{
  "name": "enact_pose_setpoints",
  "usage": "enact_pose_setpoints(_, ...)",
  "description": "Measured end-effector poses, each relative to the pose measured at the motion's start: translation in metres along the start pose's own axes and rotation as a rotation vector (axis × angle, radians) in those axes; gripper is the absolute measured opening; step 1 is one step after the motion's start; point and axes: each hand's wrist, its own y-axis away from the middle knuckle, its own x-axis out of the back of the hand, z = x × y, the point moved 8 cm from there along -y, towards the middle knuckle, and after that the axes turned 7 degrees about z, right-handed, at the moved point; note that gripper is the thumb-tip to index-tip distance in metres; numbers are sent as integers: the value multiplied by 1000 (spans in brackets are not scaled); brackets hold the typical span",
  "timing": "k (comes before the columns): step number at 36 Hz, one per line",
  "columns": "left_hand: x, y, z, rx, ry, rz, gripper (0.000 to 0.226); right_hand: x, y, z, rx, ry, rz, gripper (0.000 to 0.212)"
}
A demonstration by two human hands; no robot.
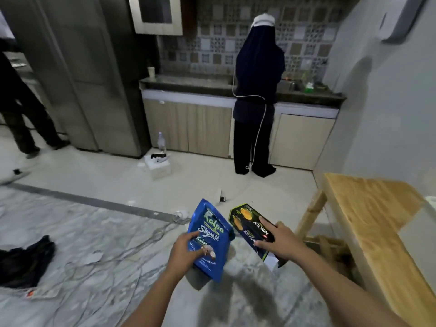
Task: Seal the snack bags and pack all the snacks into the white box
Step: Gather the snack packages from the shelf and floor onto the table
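My left hand grips a blue Kalpa snack bag by its lower left side and holds it up over the floor. My right hand grips a black Nextar snack pack with yellow pictures, its far end pointing away from me. The two packs are side by side and slightly apart. A white object shows only as a sliver at the right edge on the wooden table; I cannot tell what it is.
A wooden table stands at my right. Cables trail over the marble floor, with dark cloth at the left. A small white box and bottle sit by the fridge. One person stands at the counter, another at the far left.
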Motion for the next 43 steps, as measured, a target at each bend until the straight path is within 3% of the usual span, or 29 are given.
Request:
enact_pose_setpoints(10,-38,-114,-91,329,20,84,60,-84,-164,-11,-44,-59,-218,93)
enact_pose_setpoints(24,-151,-261,-304,733,85,-89,58,-291,-332,4,-236,102,-326,74)
enact_pose_setpoints(31,-179,-282,-379,774,-11,-189,61,-350,-374,11,-306,154,-382,70)
enact_pose_setpoints(43,-212,-309,-424,791,-106,-277,68,-384,-417,10,-320,101,-375,76)
